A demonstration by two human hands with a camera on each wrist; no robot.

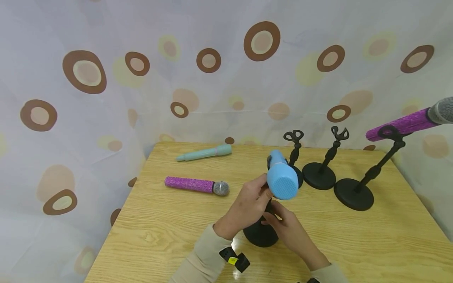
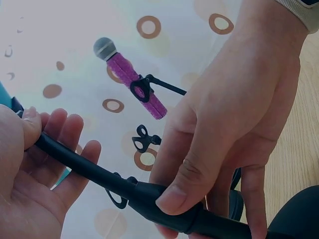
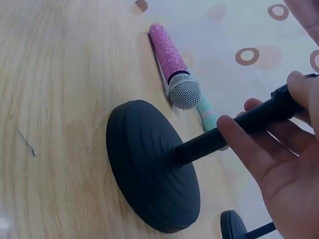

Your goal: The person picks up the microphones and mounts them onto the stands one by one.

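A light blue microphone (image 1: 282,179) rests in the clip of a black desk stand, its head facing the camera. Just below the clip, my left hand (image 1: 249,202) pinches the stand's thin neck (image 2: 82,164) between thumb and fingers. My right hand (image 1: 288,228) holds the thick collar (image 2: 164,201) lower on the pole, thumb pressed on it. In the right wrist view, the stand's round base (image 3: 152,167) shows ridged rings; in the head view the base (image 1: 260,234) sits beneath both hands. The blue microphone is mostly cut off in the left wrist view.
Left on the table lie a purple glitter microphone (image 1: 192,185) and a mint green one (image 1: 204,153). To the right stand three more black stands, including a middle one (image 1: 320,175) and a right one (image 1: 355,193) whose clip bears another purple microphone (image 1: 407,124). Patterned cloth (image 1: 212,98) hangs behind.
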